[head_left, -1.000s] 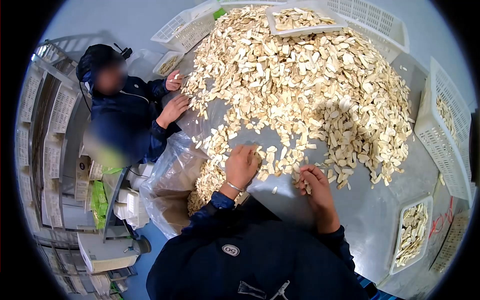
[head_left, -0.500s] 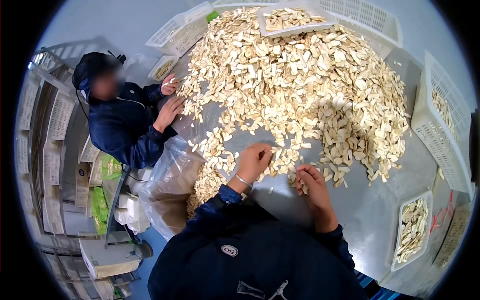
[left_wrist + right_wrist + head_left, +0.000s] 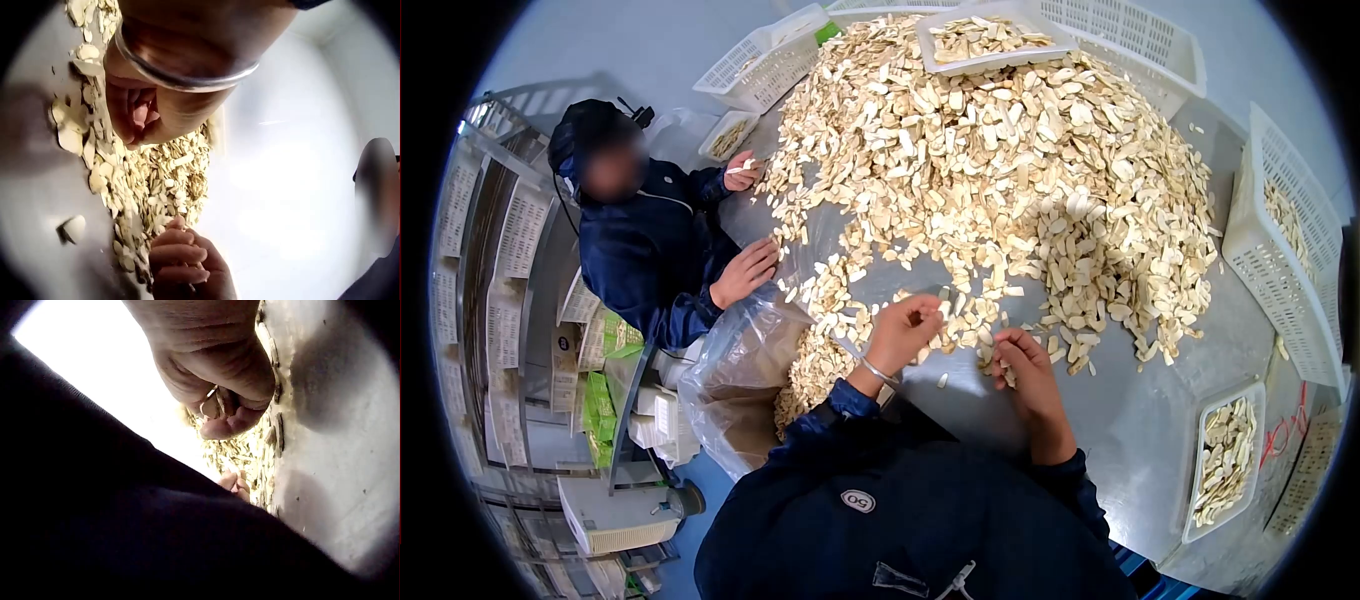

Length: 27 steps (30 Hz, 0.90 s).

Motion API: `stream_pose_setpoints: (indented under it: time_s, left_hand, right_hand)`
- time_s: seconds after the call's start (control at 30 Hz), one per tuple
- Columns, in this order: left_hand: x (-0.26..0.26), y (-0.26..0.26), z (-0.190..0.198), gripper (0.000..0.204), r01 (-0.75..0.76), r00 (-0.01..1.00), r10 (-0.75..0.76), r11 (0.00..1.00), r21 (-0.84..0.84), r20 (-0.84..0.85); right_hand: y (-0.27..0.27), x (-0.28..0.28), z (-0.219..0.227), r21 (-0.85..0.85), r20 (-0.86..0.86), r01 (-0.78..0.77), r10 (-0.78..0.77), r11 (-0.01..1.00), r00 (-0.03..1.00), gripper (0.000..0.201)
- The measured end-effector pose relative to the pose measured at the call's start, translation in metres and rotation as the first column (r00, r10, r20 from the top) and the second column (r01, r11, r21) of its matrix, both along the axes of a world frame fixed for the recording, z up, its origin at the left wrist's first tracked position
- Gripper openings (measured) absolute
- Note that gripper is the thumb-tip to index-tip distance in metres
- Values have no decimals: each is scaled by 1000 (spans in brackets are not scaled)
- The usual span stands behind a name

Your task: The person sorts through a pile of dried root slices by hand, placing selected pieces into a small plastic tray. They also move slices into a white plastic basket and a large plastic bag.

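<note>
A large heap of pale, cream-coloured dried slices (image 3: 960,150) covers the metal table. My left hand (image 3: 903,332), a bangle at its wrist, is over the heap's near edge with fingers curled and a slice (image 3: 944,298) at the fingertips. In the left wrist view those fingertips are mostly hidden behind the hand. Just to the right, my right hand (image 3: 1025,368) curls its fingers round a few slices (image 3: 217,405), which show between fingers and palm in the right wrist view. Loose slices (image 3: 970,318) lie between both hands.
At left, another person (image 3: 645,230) works at the heap. A plastic-lined bag (image 3: 735,370) with slices stands at the near left edge. White baskets (image 3: 1285,260) ring the table, and a tray of slices (image 3: 1225,465) sits at right.
My left hand has moved right along the heap's edge, its fingers now drawn together at a slice. My right hand stays in place. One hand of the other person has shifted nearer the bag.
</note>
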<state>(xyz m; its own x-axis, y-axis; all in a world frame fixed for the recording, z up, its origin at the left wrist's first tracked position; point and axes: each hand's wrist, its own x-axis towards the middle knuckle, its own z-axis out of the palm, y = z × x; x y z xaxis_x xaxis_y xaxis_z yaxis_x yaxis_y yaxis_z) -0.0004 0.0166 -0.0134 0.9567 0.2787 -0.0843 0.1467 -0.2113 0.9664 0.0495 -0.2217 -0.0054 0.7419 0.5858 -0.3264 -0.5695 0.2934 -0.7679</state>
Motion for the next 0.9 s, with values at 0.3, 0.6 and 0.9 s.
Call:
stream_pose_setpoints:
  time_s: [0.3,0.6,0.9]
  left_hand:
    - [9,-19,34,16,22,997,-39,971,238,67]
    - [7,-21,14,17,-10,954,-218,665,746,206]
    - [35,-62,32,47,184,868,-471,599,779,157]
  right_hand:
    - [0,-1,-2,8,-3,36,-36,999,999,23]
    - [-6,5,5,11,-48,198,-198,980,979,17]
    - [-11,11,6,72,-236,298,-274,952,932,23]
